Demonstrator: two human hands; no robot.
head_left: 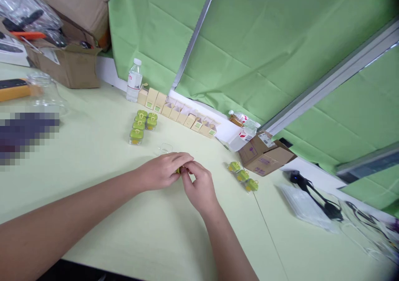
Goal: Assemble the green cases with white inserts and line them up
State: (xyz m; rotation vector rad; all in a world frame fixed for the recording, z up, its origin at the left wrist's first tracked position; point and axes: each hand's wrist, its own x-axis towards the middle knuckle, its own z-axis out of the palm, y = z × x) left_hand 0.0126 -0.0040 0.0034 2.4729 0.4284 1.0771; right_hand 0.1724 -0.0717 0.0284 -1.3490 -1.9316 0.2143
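Together, both hands [160,171] [199,186] pinch a green item [178,170]; the upright bottle's label [134,81] is illegible.

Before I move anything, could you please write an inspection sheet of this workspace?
Surface: pale table, with a seam at right.
Work things: green-lidded containers in two groups; small cartons in a row behind.
Clutter: water bottle, open brown box at left, another cardboard box at right.
Grip: left hand and right hand hold a small green item between them, mostly hidden.
Cables: dark cables, far right, blurred.
Surroundings: green cloth hangs behind, with metal bars.
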